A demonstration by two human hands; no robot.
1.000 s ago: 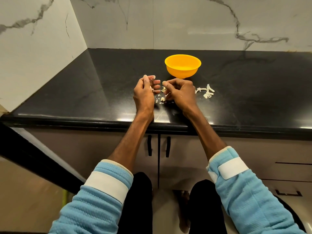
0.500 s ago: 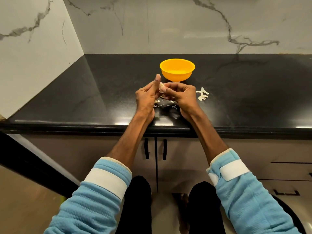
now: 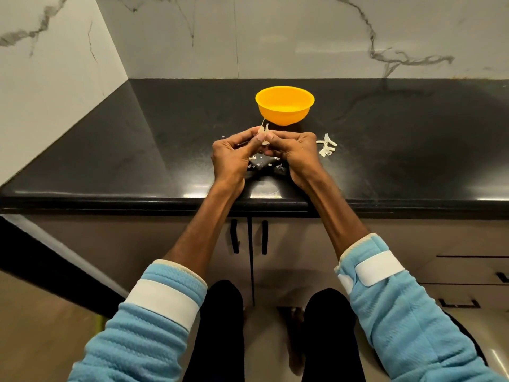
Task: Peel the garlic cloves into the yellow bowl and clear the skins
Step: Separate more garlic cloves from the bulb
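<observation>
The yellow bowl (image 3: 284,106) stands upright on the black countertop (image 3: 137,150), well back from the front edge, and serves as the reference point here. Its contents cannot be made out from this angle. Just in front of the bowl, both hands meet above the countertop. The left hand (image 3: 232,155) and the right hand (image 3: 296,153) are closed together on a single garlic clove (image 3: 264,133), pinched between the thumbs and fingertips of both hands. A thin strand of skin sticks up from the clove toward the near wall of the bowl without touching it. Below the hands, still in front of the bowl, small skin scraps (image 3: 264,162) lie scattered on the countertop. A second, larger skin pile (image 3: 327,146) lies in front of the bowl and to its right, just beside the right hand and apart from the bowl. Both forearms reach over the front edge of the countertop, and the blue sleeves (image 3: 154,312) are pushed back from the wrists. The cabinet doors (image 3: 249,238) sit below the countertop, in line with the bowl.
</observation>
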